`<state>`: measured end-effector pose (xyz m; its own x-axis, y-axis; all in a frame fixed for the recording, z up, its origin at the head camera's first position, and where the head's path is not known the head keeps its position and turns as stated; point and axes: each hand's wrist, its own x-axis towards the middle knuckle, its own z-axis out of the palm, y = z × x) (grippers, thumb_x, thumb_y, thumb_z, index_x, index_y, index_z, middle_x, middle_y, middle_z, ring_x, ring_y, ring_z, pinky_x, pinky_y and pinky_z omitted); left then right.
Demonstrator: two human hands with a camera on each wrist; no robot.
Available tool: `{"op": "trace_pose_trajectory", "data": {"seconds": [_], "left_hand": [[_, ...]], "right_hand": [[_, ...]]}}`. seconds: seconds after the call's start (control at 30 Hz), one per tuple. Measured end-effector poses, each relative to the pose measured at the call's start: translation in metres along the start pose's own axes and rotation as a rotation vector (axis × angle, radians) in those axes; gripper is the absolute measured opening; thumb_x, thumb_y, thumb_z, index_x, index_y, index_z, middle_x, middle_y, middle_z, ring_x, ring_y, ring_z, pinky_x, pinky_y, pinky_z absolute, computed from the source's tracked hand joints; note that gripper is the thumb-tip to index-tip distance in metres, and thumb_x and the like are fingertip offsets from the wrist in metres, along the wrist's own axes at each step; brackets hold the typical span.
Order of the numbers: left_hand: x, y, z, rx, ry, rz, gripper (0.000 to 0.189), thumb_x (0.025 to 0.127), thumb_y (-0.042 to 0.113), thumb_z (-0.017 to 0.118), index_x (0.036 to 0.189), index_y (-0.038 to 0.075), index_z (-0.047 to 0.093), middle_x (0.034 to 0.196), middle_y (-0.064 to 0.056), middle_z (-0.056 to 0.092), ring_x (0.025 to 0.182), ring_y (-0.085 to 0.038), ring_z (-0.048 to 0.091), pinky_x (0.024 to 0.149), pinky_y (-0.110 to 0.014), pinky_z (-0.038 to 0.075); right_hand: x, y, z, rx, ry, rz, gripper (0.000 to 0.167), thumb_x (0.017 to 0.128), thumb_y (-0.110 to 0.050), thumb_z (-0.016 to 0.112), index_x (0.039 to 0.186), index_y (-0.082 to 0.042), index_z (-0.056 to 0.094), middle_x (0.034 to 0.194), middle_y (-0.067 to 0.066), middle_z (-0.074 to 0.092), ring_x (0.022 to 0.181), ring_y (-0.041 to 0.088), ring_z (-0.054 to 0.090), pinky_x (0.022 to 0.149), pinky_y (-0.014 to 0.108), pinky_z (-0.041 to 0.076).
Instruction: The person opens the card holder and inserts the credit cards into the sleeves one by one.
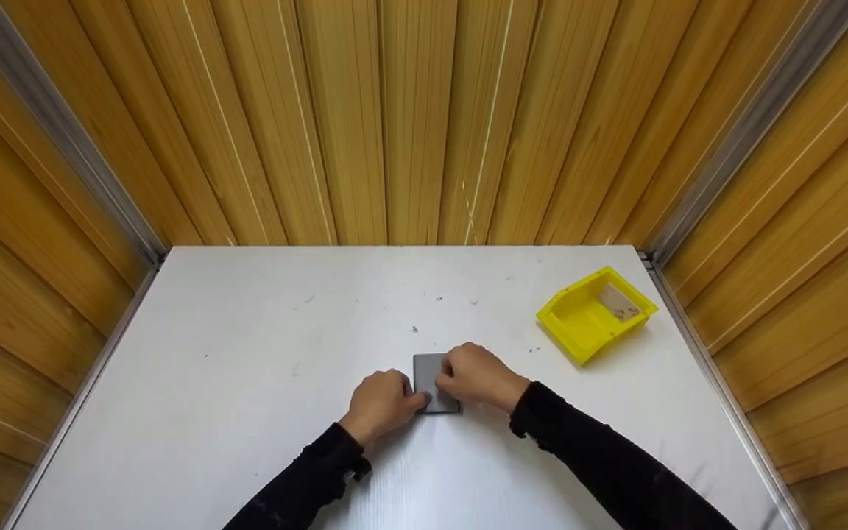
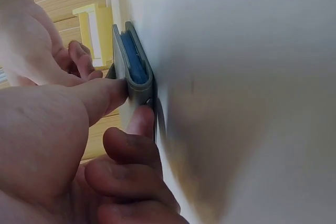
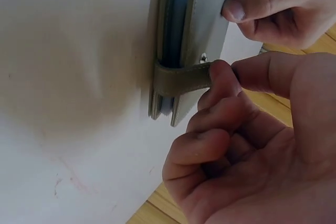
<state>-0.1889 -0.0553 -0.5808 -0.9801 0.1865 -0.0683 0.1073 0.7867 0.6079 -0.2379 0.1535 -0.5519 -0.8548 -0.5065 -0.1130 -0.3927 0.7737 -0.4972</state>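
A small grey card holder lies on the white table in front of the person. My left hand pinches its left end, thumb on the upper cover and index finger at the folded edge. Blue inner sleeves show between the covers in the left wrist view. My right hand pinches the tip of the closing strap between thumb and index finger, the other fingers curled. The strap comes round the open side and partly over the top cover. A metal snap shows on that cover, beside the strap.
A yellow open bin stands at the right rear of the white table, with a pale label on its inner wall. Wood-patterned panels rise behind the table and at both sides, with grey metal posts at the corners.
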Motion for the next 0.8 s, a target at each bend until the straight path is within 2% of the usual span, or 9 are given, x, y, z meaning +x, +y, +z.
{"op": "trace_pose_trajectory", "data": {"seconds": [0.17, 0.37, 0.6, 0.8], "left_hand": [[0.0, 0.001, -0.001, -0.003, 0.006, 0.007, 0.038, 0.093, 0.037, 0.083, 0.067, 0.014, 0.065, 0.064, 0.004, 0.057, 0.058, -0.014, 0.05, 0.054, -0.03, 0.038], [-0.001, 0.0, 0.0, -0.002, 0.008, 0.015, 0.039, 0.094, 0.037, 0.083, 0.067, 0.015, 0.064, 0.063, 0.005, 0.057, 0.057, -0.013, 0.05, 0.053, -0.029, 0.038], [0.0, -0.001, 0.0, -0.003, 0.006, 0.019, 0.04, 0.094, 0.036, 0.081, 0.064, 0.016, 0.063, 0.061, 0.007, 0.054, 0.056, -0.012, 0.048, 0.052, -0.028, 0.036], [-0.001, -0.001, 0.0, 0.003, 0.012, 0.033, 0.039, 0.094, 0.035, 0.082, 0.065, 0.015, 0.063, 0.061, 0.007, 0.053, 0.057, -0.012, 0.048, 0.052, -0.028, 0.036]], "right_hand": [[0.004, -0.004, 0.006, -0.07, -0.009, 0.013, 0.029, 0.093, -0.019, 0.068, 0.064, -0.017, 0.062, 0.064, -0.007, 0.053, 0.067, 0.013, 0.05, 0.062, 0.03, 0.04], [0.007, -0.005, 0.01, -0.095, -0.011, 0.018, 0.036, 0.093, -0.019, 0.069, 0.06, -0.019, 0.055, 0.061, -0.008, 0.048, 0.059, 0.012, 0.046, 0.057, 0.028, 0.038], [0.009, -0.009, 0.01, -0.155, -0.001, 0.003, 0.036, 0.092, -0.018, 0.069, 0.059, -0.018, 0.053, 0.063, -0.006, 0.046, 0.067, 0.014, 0.045, 0.064, 0.031, 0.038], [0.01, -0.012, 0.011, -0.232, 0.015, -0.026, 0.036, 0.091, -0.019, 0.071, 0.06, -0.015, 0.053, 0.066, -0.003, 0.049, 0.067, 0.017, 0.046, 0.064, 0.034, 0.041]]}}
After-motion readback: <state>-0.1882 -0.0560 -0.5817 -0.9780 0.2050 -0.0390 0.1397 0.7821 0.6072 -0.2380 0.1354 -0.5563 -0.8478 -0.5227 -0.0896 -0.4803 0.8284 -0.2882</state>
